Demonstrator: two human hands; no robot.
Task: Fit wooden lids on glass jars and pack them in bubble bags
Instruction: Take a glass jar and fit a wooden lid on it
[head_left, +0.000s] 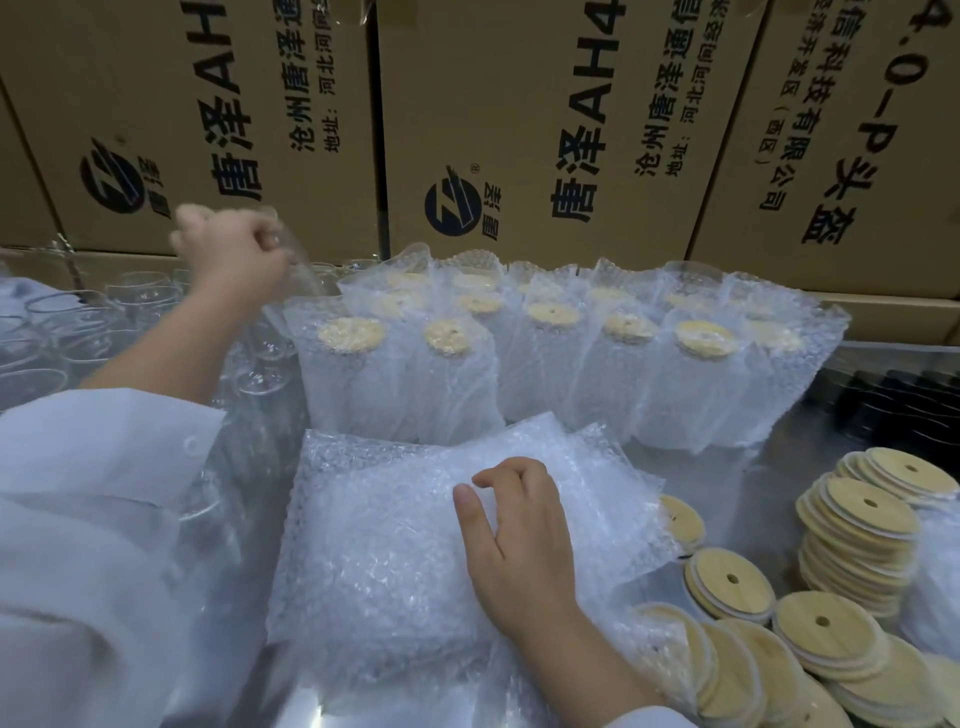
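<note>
My left hand is raised at the back left and grips a clear glass jar by its rim, above a group of bare glass jars. Fingers of my right hand rest curled on the top of a stack of flat bubble bags in the middle of the table. Behind the stack stand several packed jars in bubble bags, their wooden lids showing. Loose wooden lids, each with a centre hole, lie piled at the right.
Large printed cardboard boxes form a wall behind the table. A dark tray or crate sits at the far right behind the lids. My white sleeve covers the lower left. The table top is shiny metal.
</note>
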